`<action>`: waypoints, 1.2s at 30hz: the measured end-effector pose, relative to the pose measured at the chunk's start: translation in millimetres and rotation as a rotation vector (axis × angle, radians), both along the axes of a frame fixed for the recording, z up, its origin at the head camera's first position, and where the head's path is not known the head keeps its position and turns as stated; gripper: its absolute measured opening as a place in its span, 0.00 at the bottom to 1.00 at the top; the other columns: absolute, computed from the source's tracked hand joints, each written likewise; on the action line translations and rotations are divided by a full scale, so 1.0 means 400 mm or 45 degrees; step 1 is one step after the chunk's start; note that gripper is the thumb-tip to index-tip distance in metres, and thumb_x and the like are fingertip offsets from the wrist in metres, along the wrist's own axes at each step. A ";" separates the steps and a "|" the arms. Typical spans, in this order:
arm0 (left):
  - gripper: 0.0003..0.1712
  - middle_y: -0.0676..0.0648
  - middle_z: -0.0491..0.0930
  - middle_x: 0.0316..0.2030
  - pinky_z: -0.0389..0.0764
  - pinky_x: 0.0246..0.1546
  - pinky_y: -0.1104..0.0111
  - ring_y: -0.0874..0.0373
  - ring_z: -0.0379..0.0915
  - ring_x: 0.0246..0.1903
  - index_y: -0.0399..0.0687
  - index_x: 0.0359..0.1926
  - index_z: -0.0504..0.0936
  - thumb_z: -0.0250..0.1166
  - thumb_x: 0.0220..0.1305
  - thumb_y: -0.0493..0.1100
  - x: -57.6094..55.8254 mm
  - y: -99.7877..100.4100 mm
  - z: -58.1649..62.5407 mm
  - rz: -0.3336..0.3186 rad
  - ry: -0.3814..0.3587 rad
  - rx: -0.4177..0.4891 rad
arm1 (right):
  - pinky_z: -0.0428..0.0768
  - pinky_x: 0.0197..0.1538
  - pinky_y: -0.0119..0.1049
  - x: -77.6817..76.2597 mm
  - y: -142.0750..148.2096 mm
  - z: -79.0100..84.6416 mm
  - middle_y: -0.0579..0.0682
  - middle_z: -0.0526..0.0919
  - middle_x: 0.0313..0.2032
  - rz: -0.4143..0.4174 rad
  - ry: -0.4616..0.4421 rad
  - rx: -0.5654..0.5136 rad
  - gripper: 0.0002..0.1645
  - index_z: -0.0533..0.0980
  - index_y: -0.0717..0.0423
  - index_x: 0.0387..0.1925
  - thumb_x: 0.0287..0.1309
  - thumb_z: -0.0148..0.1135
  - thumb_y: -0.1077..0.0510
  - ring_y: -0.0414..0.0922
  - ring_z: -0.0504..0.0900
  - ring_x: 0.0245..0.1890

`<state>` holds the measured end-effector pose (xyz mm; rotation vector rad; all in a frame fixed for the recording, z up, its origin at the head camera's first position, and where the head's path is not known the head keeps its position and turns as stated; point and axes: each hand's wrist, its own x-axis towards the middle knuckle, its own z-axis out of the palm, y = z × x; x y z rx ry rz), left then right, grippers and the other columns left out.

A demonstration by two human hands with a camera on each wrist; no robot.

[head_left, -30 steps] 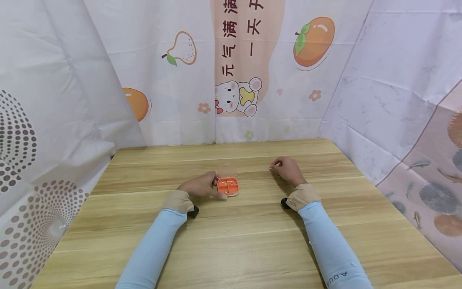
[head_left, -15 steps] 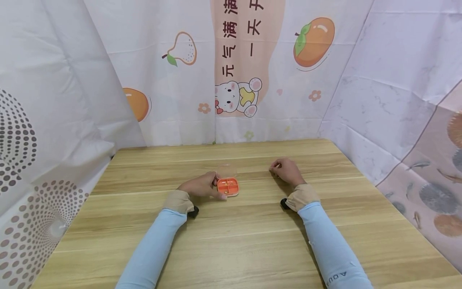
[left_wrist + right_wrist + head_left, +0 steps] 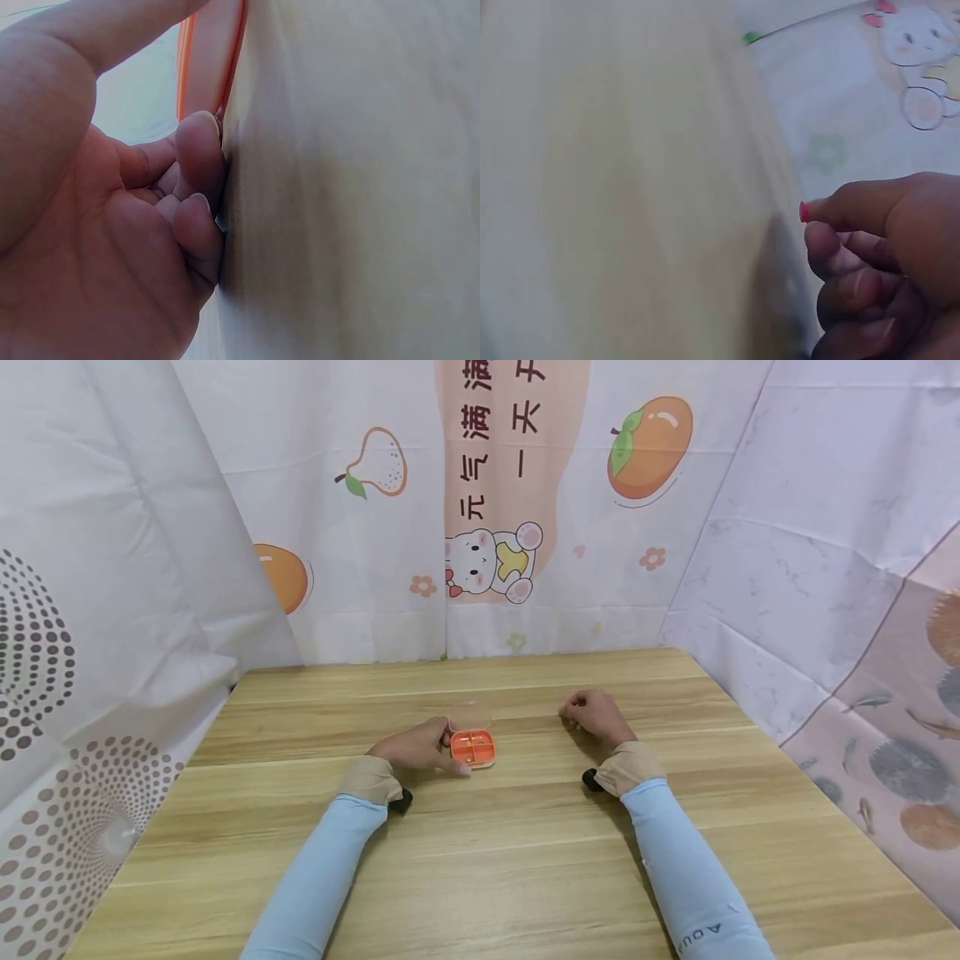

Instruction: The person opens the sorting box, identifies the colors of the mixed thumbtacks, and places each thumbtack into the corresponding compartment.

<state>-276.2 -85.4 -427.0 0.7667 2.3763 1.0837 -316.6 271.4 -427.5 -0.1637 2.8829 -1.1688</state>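
In the head view, an orange pill box point(image 3: 473, 748) with four-way dividers lies on the table, its clear lid point(image 3: 470, 716) swung back on the far side. Several tiny yellowish pieces point(image 3: 469, 759) sit in its compartments. My left hand point(image 3: 422, 747) grips the box from the left, thumb along the near edge and fingers at the far left corner. Further right, my right hand point(image 3: 597, 714) is held low near the tabletop, fingers curled. Its thumb and index finger pinch a small pinkish-red pill point(image 3: 804, 212), seen in the right wrist view.
The wood-grain table point(image 3: 510, 860) ends at a printed curtain point(image 3: 360, 568) behind. More cloth hangs along the left and right sides. Each wrist carries a small black device, such as the one point(image 3: 592, 781) at the right cuff.
Both hands and the pill box stay almost in place. A pale speck seen at the right fingertips a second ago no longer shows in the head view.
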 end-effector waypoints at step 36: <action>0.38 0.48 0.75 0.44 0.71 0.43 0.67 0.55 0.69 0.42 0.42 0.54 0.69 0.76 0.50 0.55 -0.002 -0.004 0.002 0.000 0.015 -0.024 | 0.56 0.18 0.29 0.006 -0.007 0.054 0.46 0.69 0.22 -0.047 -0.379 -0.891 0.16 0.75 0.63 0.43 0.67 0.59 0.52 0.35 0.57 0.14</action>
